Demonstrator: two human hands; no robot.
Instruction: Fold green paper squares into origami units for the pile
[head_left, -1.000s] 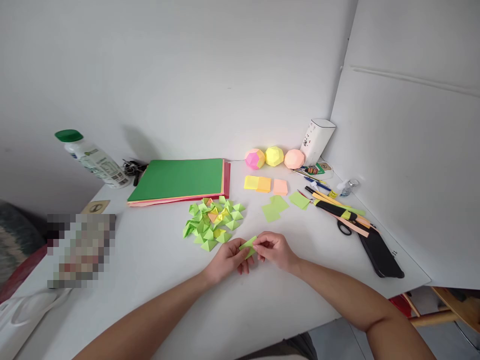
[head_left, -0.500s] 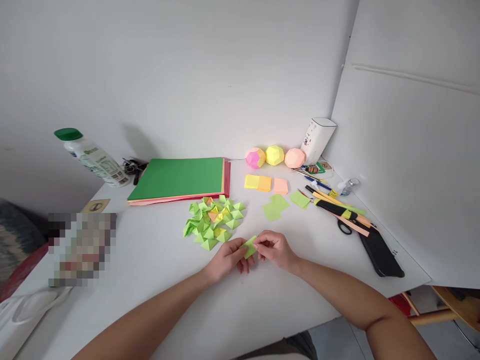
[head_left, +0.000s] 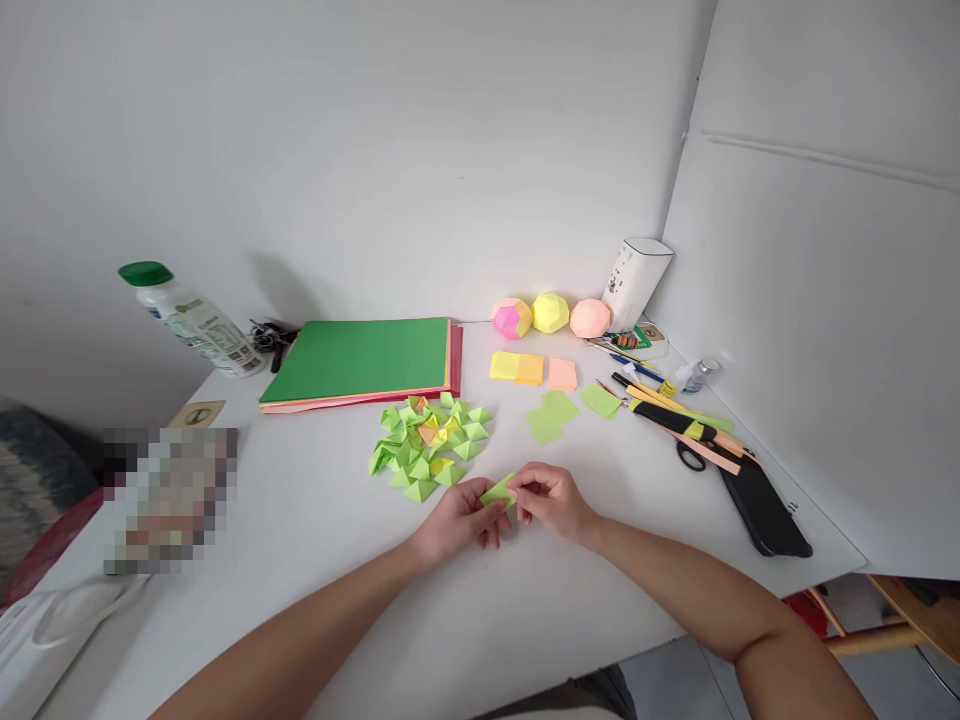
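Between my two hands is a small piece of light green paper [head_left: 498, 489]. My left hand [head_left: 459, 520] grips it with the thumb on top and fingers beneath. My right hand [head_left: 550, 500] pinches its right end between thumb and fingertips. Just beyond my left hand lies a pile of folded green paper pieces [head_left: 417, 457], with a few orange and yellow ones among them. Loose light green paper squares [head_left: 544, 423] lie flat beyond my right hand.
A stack of coloured sheets, green on top [head_left: 367, 357], lies at the back. Three faceted paper balls [head_left: 550, 313] stand along the wall near a white box [head_left: 637, 285]. At right are a black phone [head_left: 763, 508], scissors [head_left: 691, 456] and pens. A bottle [head_left: 199, 325] leans at left.
The green paper now looks narrower, tilted or folded over under my left thumb. My hands stay in nearly the same place, and the view has shifted slightly.
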